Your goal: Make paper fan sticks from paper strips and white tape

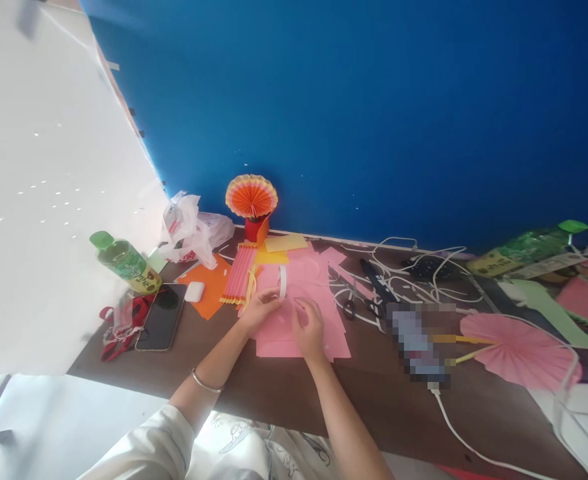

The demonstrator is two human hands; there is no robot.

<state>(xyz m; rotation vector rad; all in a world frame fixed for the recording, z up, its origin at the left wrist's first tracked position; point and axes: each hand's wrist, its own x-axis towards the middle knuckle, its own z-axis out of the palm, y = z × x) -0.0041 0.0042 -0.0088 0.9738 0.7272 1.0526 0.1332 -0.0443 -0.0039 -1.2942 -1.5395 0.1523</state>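
Observation:
My left hand (pixel 260 311) is closed over the pink paper, its fingertips at the lower end of a narrow white roll of tape (pixel 283 280). The roll stands on edge, tilted slightly. Close beside it, my right hand (pixel 309 327) has its thumb and fingers bent together; whatever they pinch is too small to make out. Under both hands lies a stack of pink paper sheets (pixel 319 303). A pleated pink strip with yellow and orange edges (pixel 239 273) rests just left of the stack.
Behind the paper stands a pleated orange paper fan (pixel 251 196). A phone (pixel 161 317), white case (pixel 195 291) and green-capped bottle (pixel 127 263) are on the left. Scissors (pixel 371 307), tangled white cables (pixel 424 287) and a pink fan (pixel 521 347) lie on the right.

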